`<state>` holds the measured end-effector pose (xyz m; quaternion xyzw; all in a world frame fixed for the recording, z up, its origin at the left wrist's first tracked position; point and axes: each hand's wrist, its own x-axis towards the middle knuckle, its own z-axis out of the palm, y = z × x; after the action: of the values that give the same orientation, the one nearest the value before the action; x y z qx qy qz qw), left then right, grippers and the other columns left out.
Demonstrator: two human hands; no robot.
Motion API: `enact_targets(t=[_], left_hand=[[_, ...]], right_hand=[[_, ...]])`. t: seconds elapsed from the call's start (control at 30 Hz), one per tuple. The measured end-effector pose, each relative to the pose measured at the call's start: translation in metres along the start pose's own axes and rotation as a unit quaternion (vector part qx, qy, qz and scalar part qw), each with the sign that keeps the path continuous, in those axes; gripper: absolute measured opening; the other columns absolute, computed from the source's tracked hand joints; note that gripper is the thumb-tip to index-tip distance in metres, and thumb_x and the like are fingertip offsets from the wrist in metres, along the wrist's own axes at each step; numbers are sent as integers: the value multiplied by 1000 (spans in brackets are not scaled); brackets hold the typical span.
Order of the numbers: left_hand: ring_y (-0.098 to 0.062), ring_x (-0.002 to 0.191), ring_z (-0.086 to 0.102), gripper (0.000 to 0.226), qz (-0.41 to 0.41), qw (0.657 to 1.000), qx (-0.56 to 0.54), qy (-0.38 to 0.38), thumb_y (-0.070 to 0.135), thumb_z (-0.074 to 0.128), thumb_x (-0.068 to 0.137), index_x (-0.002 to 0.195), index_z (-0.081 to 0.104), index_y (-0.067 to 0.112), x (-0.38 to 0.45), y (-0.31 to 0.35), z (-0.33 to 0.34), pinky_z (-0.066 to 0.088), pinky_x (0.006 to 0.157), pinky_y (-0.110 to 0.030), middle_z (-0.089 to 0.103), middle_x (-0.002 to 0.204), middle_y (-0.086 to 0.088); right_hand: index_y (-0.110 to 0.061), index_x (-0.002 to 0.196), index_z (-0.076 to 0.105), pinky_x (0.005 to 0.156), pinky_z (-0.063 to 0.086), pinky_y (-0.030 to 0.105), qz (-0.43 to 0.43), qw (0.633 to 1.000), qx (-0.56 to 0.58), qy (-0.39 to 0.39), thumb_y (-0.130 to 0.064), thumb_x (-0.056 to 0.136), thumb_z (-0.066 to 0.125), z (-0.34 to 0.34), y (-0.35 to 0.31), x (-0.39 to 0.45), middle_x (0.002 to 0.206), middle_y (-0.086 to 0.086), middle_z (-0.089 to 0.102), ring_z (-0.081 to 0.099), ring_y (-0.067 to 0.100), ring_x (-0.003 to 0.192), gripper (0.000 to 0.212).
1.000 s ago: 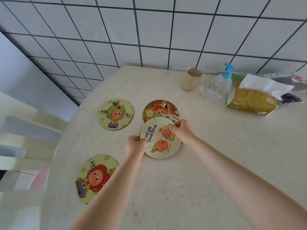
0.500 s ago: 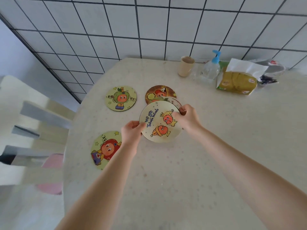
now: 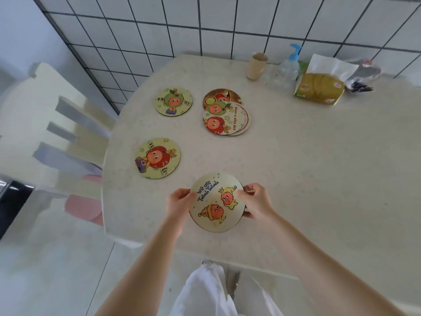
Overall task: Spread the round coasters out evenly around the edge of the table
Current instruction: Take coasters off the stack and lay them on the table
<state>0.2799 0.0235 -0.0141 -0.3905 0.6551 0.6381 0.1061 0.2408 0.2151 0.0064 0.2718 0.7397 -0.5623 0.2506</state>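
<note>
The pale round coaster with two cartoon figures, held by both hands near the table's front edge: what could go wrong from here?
1. The pale round coaster may land too close to the red-character round coaster, leaving uneven spacing.
2. Released beside the speckled table's near edge, it might slip off.
3. The overlapping stack of round coasters remains unspread.

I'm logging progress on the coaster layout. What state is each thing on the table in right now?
Left hand: gripping the held coaster's left edge.
Right hand: gripping its right edge.
Held coaster: near the table's front edge; lifted or resting, cannot tell.
Red-character coaster: flat, alone.
Green-character coaster: flat, alone.
Remaining stack: overlapping, not yet spread.
Cup: upright.
Pump bottle: upright.
Tissue pack: open, a tissue sticking out.
</note>
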Motion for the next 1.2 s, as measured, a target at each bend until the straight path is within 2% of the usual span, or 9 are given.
enact_targets(t=[0.17, 0.27, 0.5, 0.6, 0.7, 0.77, 0.87, 1.0, 1.2], left_hand=[[-27, 81, 64, 3, -13, 999, -7, 31, 8, 64, 83, 85, 65, 11, -24, -40, 2, 54, 75, -41, 70, 89, -15], [-32, 90, 66, 3, -9, 999, 0, 47, 8, 64, 83, 86, 64, 8, -29, -50, 0, 54, 87, -48, 70, 95, -18], [-21, 73, 64, 4, -5, 998, 0, 55, 7, 60, 85, 81, 58, 7, -22, -60, -7, 58, 62, -32, 66, 83, -11], [-25, 70, 60, 14, 15, 995, 82, 58, 8, 58, 79, 66, 52, 7, -19, -67, -5, 54, 62, -37, 61, 78, -12], [-24, 91, 53, 23, 76, 970, 213, 88, 14, 59, 76, 55, 48, 12, -24, -70, -2, 46, 74, -35, 46, 77, 8], [-25, 94, 54, 17, 87, 969, 220, 79, 19, 60, 76, 61, 53, 15, -29, -67, -1, 47, 76, -35, 47, 79, 12], [-25, 79, 61, 6, 54, 982, 178, 30, 23, 60, 75, 71, 57, 19, -31, -63, -1, 46, 60, -31, 64, 78, 1], [-25, 86, 66, 8, 17, 999, 36, -22, 7, 55, 84, 89, 53, 13, -30, -57, 3, 58, 59, -30, 64, 97, -12], [-14, 72, 70, 16, 29, 998, 17, -60, 12, 56, 85, 99, 58, 18, -52, -47, 50, 52, 48, -19, 69, 95, -2]], right_hand=[[-17, 92, 54, 75, 61, 48, -4, 999, -41, -20, -22, 87, 61, -4, 31, -7, 100, 6, 64, 68, 27, 94, 10], [-16, 94, 55, 80, 59, 48, -28, 996, -77, -20, -20, 88, 60, -1, 36, -6, 89, 0, 62, 66, 27, 91, 9], [-16, 98, 63, 63, 39, 23, -131, 979, -154, 9, -14, 88, 56, 23, 18, 17, 92, -2, 65, 58, 17, 84, 12], [-14, 94, 64, 72, 42, 26, -153, 972, -179, 13, -12, 88, 55, 33, 13, 27, 99, 2, 63, 57, 17, 93, 10], [-17, 87, 60, 78, 41, 28, -168, 962, -213, 19, -11, 87, 52, 33, 15, 28, 100, 1, 59, 51, 16, 100, 10], [-17, 86, 59, 74, 41, 28, -171, 964, -201, 36, -11, 87, 50, 26, 19, 25, 92, -3, 60, 53, 17, 96, 11], [-18, 89, 60, 67, 43, 27, -157, 974, -156, 46, -12, 89, 52, 16, 23, 23, 84, -7, 59, 56, 17, 87, 9], [-15, 91, 60, 67, 47, 27, -138, 984, -102, 46, -10, 89, 57, 0, 24, 17, 90, 1, 63, 60, 20, 86, 6], [-14, 95, 63, 65, 51, 31, -110, 989, -55, 87, -14, 86, 58, -67, 37, -4, 90, 1, 66, 61, 19, 78, 10]])
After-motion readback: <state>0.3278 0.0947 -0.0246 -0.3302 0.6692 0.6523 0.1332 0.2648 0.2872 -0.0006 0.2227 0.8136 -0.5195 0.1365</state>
